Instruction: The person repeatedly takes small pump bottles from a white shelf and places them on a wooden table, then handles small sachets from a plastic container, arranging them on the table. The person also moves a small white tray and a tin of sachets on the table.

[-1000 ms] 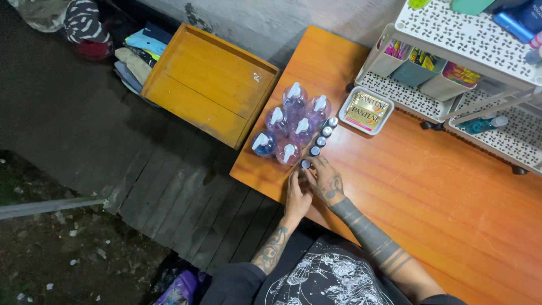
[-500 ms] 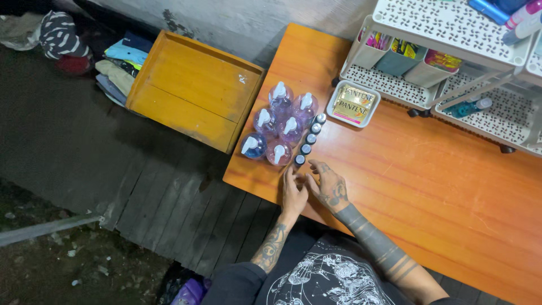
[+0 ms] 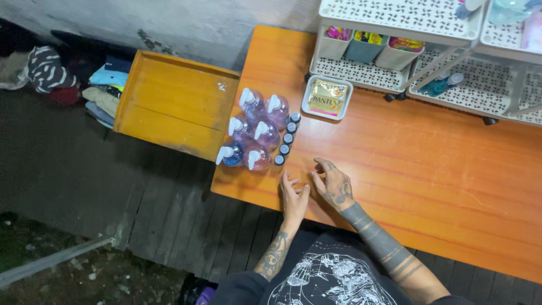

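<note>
Both the left hand (image 3: 294,199) and right hand (image 3: 333,183), open and empty, have drawn back from the small dark-capped bottles (image 3: 285,138) to rest at frame centre on the orange table (image 3: 451,169).

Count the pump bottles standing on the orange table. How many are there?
6 pump bottles, in two columns of three at the table's left end, beside a row of small dark-capped bottles. None looks hidden.
</note>
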